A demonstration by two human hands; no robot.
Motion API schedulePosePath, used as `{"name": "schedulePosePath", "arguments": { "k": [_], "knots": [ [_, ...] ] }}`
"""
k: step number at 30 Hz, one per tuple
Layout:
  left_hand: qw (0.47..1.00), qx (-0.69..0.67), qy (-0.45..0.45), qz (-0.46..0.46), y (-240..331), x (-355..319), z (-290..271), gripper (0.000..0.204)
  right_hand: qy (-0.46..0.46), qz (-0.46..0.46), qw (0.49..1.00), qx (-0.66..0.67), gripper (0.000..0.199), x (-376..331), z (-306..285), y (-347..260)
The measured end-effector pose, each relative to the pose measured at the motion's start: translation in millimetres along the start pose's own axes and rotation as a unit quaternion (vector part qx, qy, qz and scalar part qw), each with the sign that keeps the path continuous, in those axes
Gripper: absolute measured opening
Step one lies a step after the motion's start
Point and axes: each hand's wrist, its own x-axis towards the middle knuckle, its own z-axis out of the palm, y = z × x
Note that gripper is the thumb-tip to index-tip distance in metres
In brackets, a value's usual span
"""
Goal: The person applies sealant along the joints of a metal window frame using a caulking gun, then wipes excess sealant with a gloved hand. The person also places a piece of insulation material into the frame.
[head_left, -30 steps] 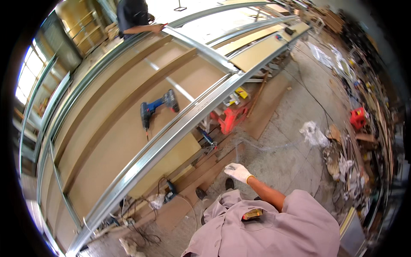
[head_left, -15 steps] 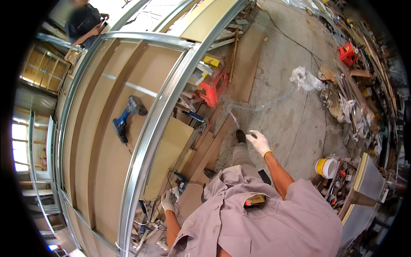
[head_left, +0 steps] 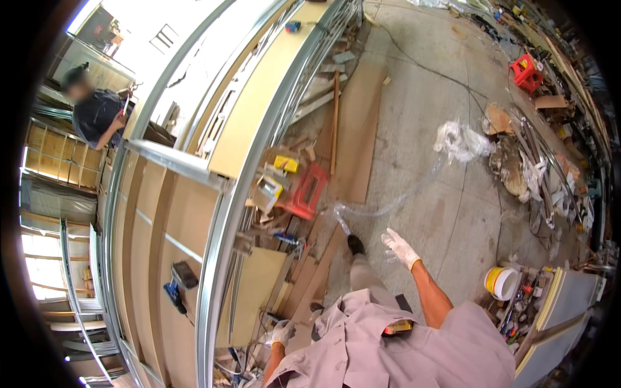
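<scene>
My right hand [head_left: 400,249], in a white knit glove, is held out over the concrete floor with its fingers apart and nothing in it. My left hand [head_left: 283,332], also gloved, hangs low at my left side beside the metal frame; its fingers are too small and blurred to read. A dark power tool [head_left: 272,317] lies just beyond it, partly hidden. To the left, a blue and black cordless drill [head_left: 174,294] rests on the brown board [head_left: 174,336] inside the metal-framed panel [head_left: 223,258].
A red plastic stool [head_left: 308,191] stands by the frame, a yellow box [head_left: 286,163] near it. Clear plastic wrap [head_left: 459,141] trails over the floor. At right are a white and yellow bucket [head_left: 502,282], another red stool [head_left: 526,73] and scrap. A co-worker [head_left: 100,116] stands far left.
My view has shifted forward along the frame, so the drill and red stool sit lower in view. My right hand's fingers have spread out. The co-worker shows more fully.
</scene>
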Motion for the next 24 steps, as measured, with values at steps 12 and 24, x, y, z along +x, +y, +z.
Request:
{"name": "schedulePosePath", "arguments": {
  "k": [12, 24],
  "knots": [
    [0.887, -0.352, -0.28, 0.105, 419.0, 4.5, 279.8, 0.083, -0.318, -0.279, 0.904, -0.062, 0.044, 3.6, 43.2, -200.8],
    [0.721, -0.507, -0.461, 0.1, 607.6, 22.3, 383.6, 0.087, -0.012, -0.505, 0.735, -0.451, 0.031, 36.6, 11.6, -341.1]
  ]
}}
